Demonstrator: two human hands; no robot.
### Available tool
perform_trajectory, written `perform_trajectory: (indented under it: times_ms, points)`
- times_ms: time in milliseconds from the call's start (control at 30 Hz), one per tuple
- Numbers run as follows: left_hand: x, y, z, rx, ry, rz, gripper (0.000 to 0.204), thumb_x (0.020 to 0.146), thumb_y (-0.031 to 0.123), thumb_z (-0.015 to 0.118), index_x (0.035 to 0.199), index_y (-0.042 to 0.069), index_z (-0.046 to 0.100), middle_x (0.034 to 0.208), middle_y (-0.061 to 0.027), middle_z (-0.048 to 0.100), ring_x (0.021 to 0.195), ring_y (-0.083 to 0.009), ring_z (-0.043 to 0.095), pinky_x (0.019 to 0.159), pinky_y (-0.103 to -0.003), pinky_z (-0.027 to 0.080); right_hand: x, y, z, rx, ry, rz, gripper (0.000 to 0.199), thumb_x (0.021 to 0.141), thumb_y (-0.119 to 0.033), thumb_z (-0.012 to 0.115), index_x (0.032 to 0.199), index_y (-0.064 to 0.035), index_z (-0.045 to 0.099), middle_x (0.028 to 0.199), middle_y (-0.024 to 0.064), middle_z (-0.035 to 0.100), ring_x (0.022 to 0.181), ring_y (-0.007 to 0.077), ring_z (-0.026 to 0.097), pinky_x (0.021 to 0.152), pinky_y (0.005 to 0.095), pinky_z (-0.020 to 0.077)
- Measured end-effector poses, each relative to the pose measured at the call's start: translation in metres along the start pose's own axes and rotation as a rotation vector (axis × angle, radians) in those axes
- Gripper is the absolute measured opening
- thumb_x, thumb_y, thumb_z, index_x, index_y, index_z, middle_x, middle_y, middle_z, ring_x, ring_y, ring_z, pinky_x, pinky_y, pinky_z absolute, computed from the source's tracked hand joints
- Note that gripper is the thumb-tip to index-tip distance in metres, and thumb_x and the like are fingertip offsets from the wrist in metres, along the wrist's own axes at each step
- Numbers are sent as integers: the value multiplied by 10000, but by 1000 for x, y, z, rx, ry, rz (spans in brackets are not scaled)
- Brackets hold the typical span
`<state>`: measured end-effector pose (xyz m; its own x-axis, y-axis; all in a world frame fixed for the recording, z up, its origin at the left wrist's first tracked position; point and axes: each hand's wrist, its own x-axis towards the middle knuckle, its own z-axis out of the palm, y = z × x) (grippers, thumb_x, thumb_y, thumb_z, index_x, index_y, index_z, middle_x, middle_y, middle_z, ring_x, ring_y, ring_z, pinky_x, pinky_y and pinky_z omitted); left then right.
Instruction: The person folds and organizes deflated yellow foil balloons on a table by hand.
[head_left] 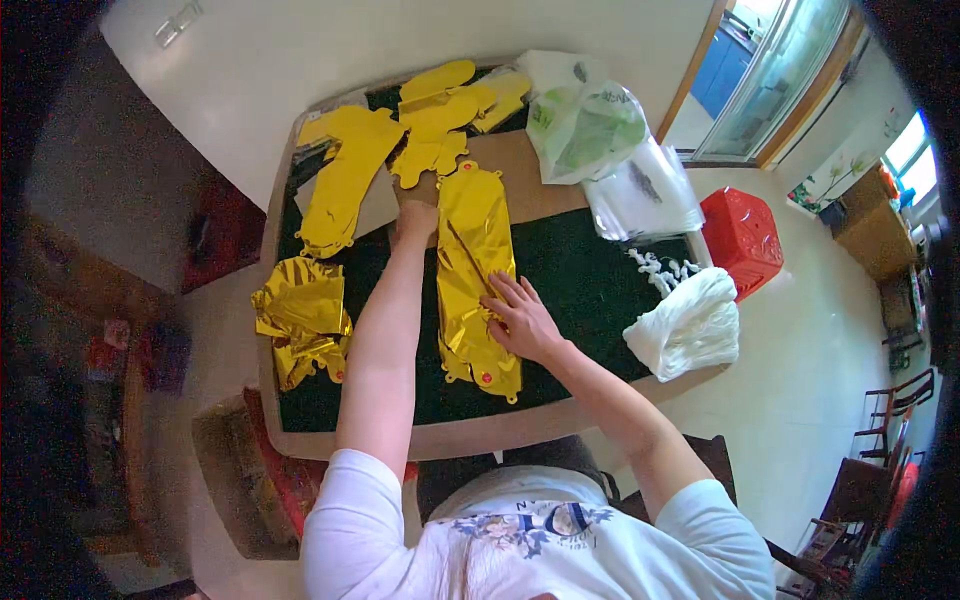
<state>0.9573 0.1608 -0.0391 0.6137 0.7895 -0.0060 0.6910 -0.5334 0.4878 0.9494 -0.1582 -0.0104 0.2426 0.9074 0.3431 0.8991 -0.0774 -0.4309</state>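
Observation:
A long flat gold foil balloon [474, 250] lies lengthwise on the green table top [570, 270]. My right hand [520, 318] rests flat on its lower half, fingers spread. My left hand [415, 218] reaches forward and presses on the table beside the balloon's upper left edge, fingers curled under. More gold foil balloon shapes [345, 175] lie spread at the far left of the table. A crumpled gold foil pile [298, 315] sits at the left edge.
Clear and green-tinted plastic bags [590, 125] lie at the far right corner of the table. A white bundle [690, 325] sits on the right edge, with small white pieces beside it. A red plastic stool [742, 238] stands on the floor to the right. Wooden chairs stand at lower right.

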Motion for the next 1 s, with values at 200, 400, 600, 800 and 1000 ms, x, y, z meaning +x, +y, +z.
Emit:
perform_trajectory:
  times_ms: [200, 400, 600, 800, 1000]
  points:
    - [17, -49, -16, 26, 173, 78, 277, 809, 223, 583, 883, -28, 671, 943, -259, 633, 903, -383, 615, 780, -456, 494, 19, -22, -8, 38, 16, -79, 370, 788, -184, 582, 1140, -71, 577, 1358, 177, 411, 1300, 335, 342, 1068, 499, 260]
    - [-32, 37, -22, -72, -5, -141, 216, 846, 191, 557, 857, -7, 642, 870, -191, 641, 845, -341, 615, 731, -438, 488, 7, 3, -4, -31, 6, 12, 350, 799, -180, 567, 1129, -64, 578, 1357, 175, 415, 1304, 339, 337, 1064, 501, 266]
    - [-80, 12, -25, -281, 312, 44, 235, 843, 245, 594, 864, 16, 640, 902, -153, 644, 851, -299, 604, 715, -406, 476, 2, 0, 1, -29, 47, -11, 351, 800, -215, 569, 1117, -65, 572, 1331, 168, 431, 1304, 330, 324, 1067, 499, 258]
    - [-122, -1, -30, -466, 52, -159, 304, 824, 279, 633, 751, -14, 655, 647, -107, 623, 585, -233, 587, 579, -352, 457, 1, 5, -1, -22, 67, -12, 355, 794, -173, 569, 1132, -63, 578, 1336, 185, 427, 1292, 340, 353, 1057, 505, 276]
    - [-104, -15, -18, -615, -127, -277, 256, 754, 248, 707, 768, -6, 678, 563, -47, 581, 465, -158, 517, 449, -303, 398, 5, 1, 2, -25, 66, -21, 361, 793, -183, 578, 1139, -79, 578, 1349, 179, 418, 1294, 339, 353, 1061, 503, 275]
